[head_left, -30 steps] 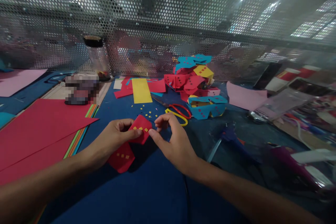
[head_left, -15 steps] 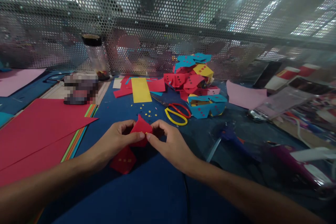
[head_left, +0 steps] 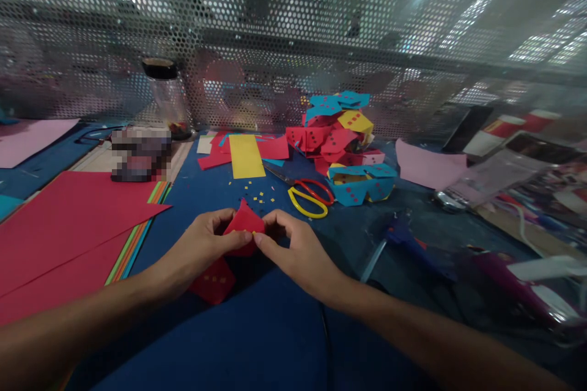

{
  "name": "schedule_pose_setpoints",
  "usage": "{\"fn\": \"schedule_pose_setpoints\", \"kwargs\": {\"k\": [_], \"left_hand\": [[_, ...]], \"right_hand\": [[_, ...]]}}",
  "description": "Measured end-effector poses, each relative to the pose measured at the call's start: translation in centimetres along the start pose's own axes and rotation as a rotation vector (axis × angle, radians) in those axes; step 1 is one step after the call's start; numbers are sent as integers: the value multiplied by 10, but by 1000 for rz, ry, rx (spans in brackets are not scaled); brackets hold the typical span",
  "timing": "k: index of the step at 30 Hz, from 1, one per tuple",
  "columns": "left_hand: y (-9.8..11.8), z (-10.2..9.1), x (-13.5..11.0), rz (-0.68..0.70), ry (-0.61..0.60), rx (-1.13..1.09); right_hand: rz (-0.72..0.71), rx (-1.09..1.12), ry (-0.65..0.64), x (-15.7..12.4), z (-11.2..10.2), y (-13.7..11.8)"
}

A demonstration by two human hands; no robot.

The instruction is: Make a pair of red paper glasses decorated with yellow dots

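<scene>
Between my two hands is a folded piece of red paper [head_left: 245, 220], its pointed corner upward. My left hand [head_left: 206, 238] pinches its left side, thumb across the front. From the right, my right hand [head_left: 293, 244] grips the other edge, its thumb tip close to the left thumb by small yellow paper squares on the red surface. Below, a second red paper flap [head_left: 213, 281] bears a row of yellow squares; whether it joins the held piece I cannot tell. Loose yellow bits [head_left: 259, 197] lie just beyond my hands, near scissors [head_left: 308, 203] with red and yellow handles.
Folded, dotted paper shapes [head_left: 330, 134] are heaped at the back, with a blue one [head_left: 362, 186] in front. A yellow strip [head_left: 247, 157] lies left of them. Red sheets [head_left: 68, 226] cover the left side. A blue glue gun [head_left: 413, 244] and a clear jar [head_left: 167, 101] stand around.
The held red paper and the flap below it have shifted very slightly left and tilted a little. Both hands keep their grip in nearly the same place.
</scene>
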State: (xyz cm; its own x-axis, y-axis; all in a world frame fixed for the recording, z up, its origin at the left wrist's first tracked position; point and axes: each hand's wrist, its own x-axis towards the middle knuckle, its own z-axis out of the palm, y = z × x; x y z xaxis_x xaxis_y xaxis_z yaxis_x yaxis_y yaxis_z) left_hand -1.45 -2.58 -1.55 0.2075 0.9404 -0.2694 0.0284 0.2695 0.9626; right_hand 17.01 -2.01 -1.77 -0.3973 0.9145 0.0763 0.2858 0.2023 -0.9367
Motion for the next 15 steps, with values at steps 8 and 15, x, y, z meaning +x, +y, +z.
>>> {"fn": "schedule_pose_setpoints", "kwargs": {"k": [8, 15], "left_hand": [[1, -1, -2, 14, -12, -14], [1, 1, -3, -10, 0, -31]], "right_hand": [[-3, 61, -38, 0, -1, 3], [-5, 60, -17, 0, 1, 4]]}}
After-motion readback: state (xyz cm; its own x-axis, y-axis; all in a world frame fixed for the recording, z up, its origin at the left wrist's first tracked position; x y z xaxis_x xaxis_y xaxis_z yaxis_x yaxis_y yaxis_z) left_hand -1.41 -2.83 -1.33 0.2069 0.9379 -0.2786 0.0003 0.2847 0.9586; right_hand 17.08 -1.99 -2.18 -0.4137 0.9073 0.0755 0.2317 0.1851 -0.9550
